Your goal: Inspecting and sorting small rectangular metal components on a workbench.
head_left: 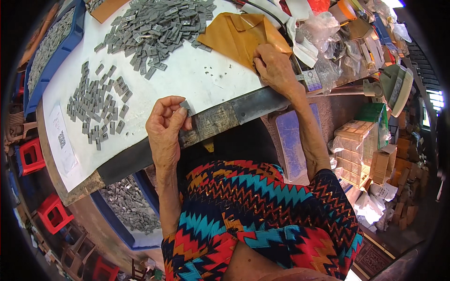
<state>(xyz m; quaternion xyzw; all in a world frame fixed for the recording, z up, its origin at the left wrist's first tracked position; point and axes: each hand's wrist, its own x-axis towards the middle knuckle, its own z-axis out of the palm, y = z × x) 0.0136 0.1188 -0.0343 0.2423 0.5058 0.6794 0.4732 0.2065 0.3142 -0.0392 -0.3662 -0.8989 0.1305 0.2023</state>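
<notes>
My left hand (165,125) hovers at the near edge of the white table (197,79), pinching a small grey flat part (185,105) between thumb and fingers. My right hand (275,68) rests on an orange-brown envelope (236,33) at the table's right side, fingers curled on its edge. A big heap of the same grey parts (154,28) lies at the far middle of the table. A smaller sorted group of grey parts (98,105) lies to the left of my left hand.
A blue tray (51,51) of grey parts runs along the table's left; another blue tray (129,206) sits below the table. Plastic bags and clutter (328,33) crowd the right. Stacked cartons (358,145) and red stools (33,154) stand on the floor.
</notes>
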